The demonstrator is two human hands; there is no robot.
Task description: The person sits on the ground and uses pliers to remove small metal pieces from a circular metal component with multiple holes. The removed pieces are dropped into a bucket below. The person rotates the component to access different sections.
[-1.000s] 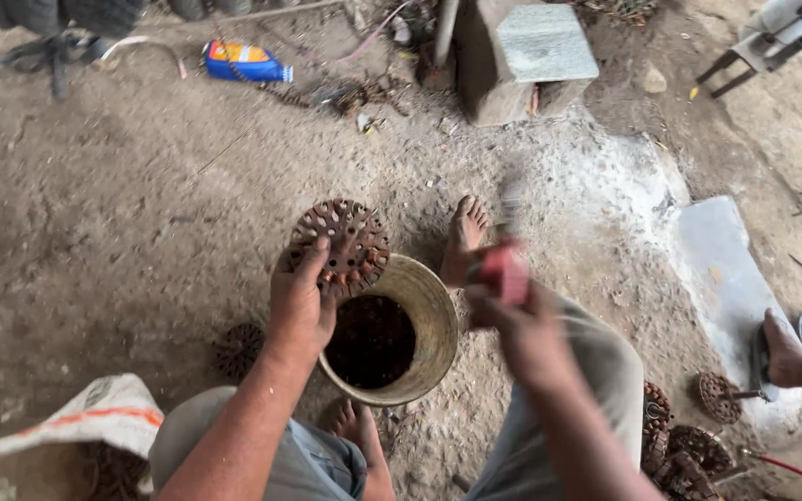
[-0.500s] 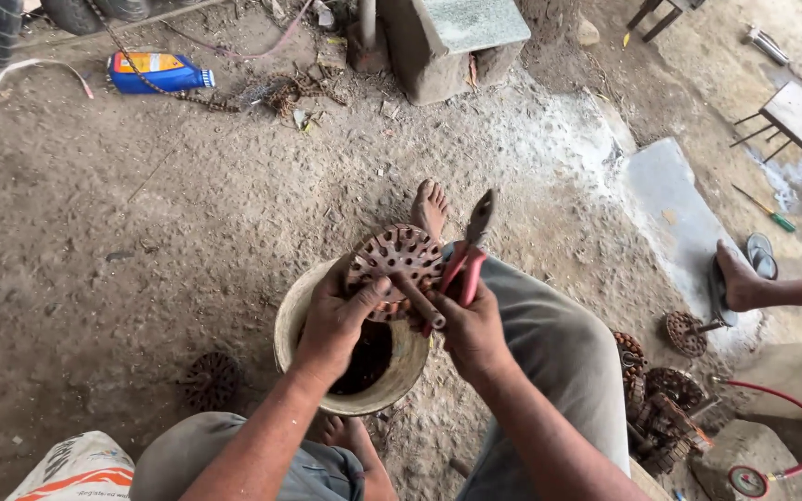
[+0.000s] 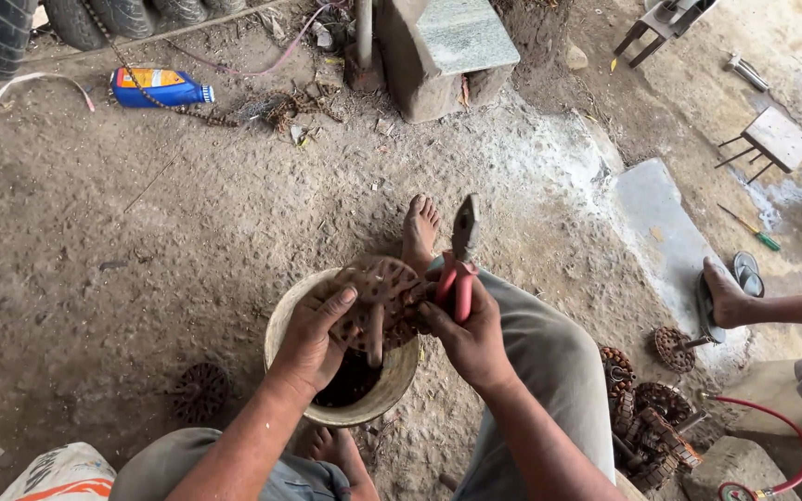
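My left hand (image 3: 313,336) grips a rusty round disc full of holes (image 3: 378,295), tilted over a pale bucket (image 3: 282,320) with dark contents. A short rusty shaft hangs from the disc's middle. My right hand (image 3: 466,339) holds red-handled pliers (image 3: 460,250), jaws pointing up, and its fingers also touch the disc's right edge. Both hands meet above the bucket's rim, between my knees. My bare right foot (image 3: 420,227) rests on the dirt just beyond the bucket.
Another rusty disc (image 3: 200,391) lies on the ground at left. A pile of similar rusty parts (image 3: 647,417) sits at right. Another person's foot (image 3: 724,295) holds a disc (image 3: 674,348) there. A blue bottle (image 3: 158,87), concrete block (image 3: 446,51), small stool (image 3: 768,139) and white sack (image 3: 62,473) lie around.
My left hand has brought the disc down toward the bucket. My right hand with the pliers has closed in and now touches the disc's edge.
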